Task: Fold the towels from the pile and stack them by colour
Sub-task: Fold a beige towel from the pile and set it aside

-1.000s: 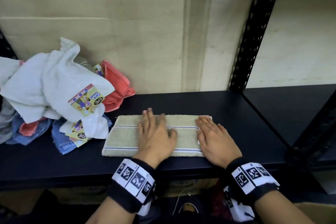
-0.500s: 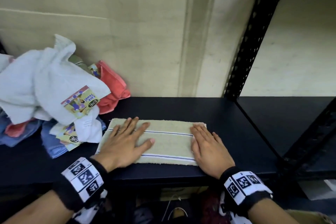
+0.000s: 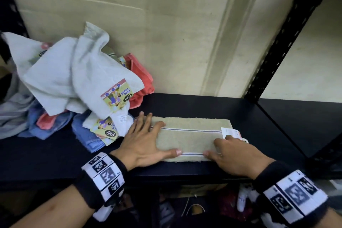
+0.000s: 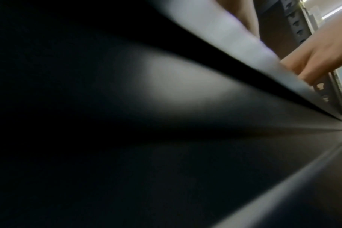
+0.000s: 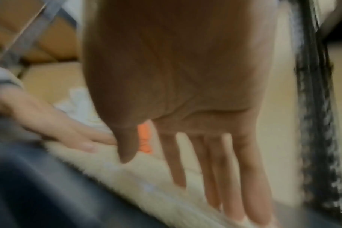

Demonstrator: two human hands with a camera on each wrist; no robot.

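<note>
from above, the left hand (image 3: 142, 146) lies flat, fingers spread, on the folded beige towel (image 3: 188, 140) on the dark shelf (image 3: 203, 105), beside the pile (image 3: 74, 87). the left wrist view is mostly dark. the right wrist view shows the right hand (image 5: 185, 92), fingers straight, over the towel's right end.

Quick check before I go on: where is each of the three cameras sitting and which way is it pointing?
Head: worn on the head, looks forward and down at the beige towel on the dark shelf; left hand and right hand show.
Left wrist: low against the shelf edge, mostly dark, looking along it; the right hand shows far off.
Right wrist: looks along the palm and straight fingers down at the towel.
Shared: head and right wrist views both show the beige towel and left hand.
</note>
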